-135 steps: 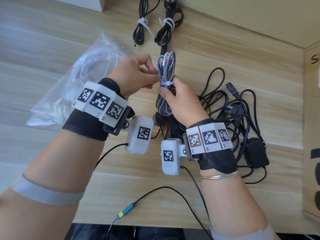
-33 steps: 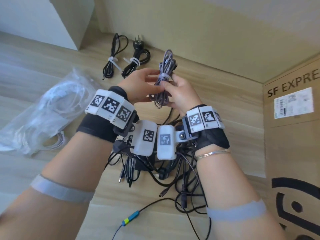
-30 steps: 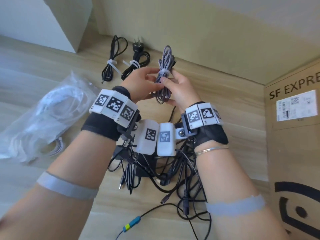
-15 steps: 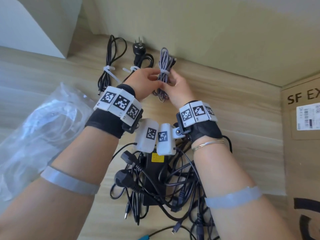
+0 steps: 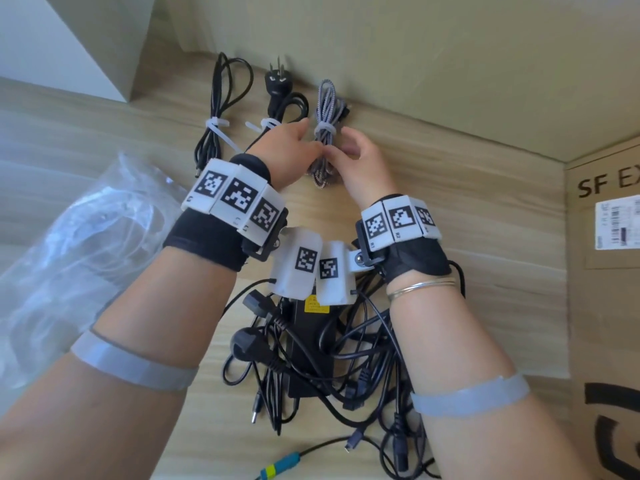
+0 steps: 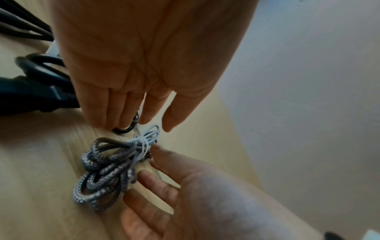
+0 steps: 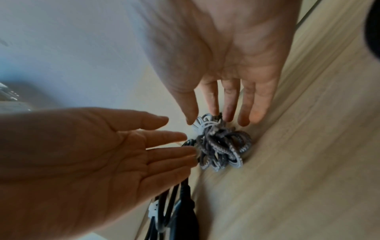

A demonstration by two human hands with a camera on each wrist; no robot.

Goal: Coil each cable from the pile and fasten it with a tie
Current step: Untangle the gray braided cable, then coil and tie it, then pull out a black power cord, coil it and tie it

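The grey braided cable coil (image 5: 325, 105) lies on the wooden table by the back wall, bound at its middle by a white tie (image 5: 323, 128). My left hand (image 5: 301, 140) is at its left side and my right hand (image 5: 346, 150) at its right. In the left wrist view the left hand (image 6: 156, 125) has straight fingers just above the coil (image 6: 107, 170). In the right wrist view the right hand (image 7: 203, 120) also has straight fingers, their tips at the tie (image 7: 202, 125). Neither hand grips the coil. The untidy pile of black cables (image 5: 346, 358) lies under my wrists.
Two tied black cables (image 5: 221, 109) (image 5: 284, 102) lie left of the grey coil along the wall. A black power adapter (image 5: 311, 337) sits in the pile. A clear plastic bag (image 5: 86, 254) is at the left, a cardboard box (image 5: 606, 289) at the right, a white box (image 5: 69, 36) at the back left.
Both hands carried the tied grey coil away from me to the wall, set it down beside the two tied black cables, and opened off it.
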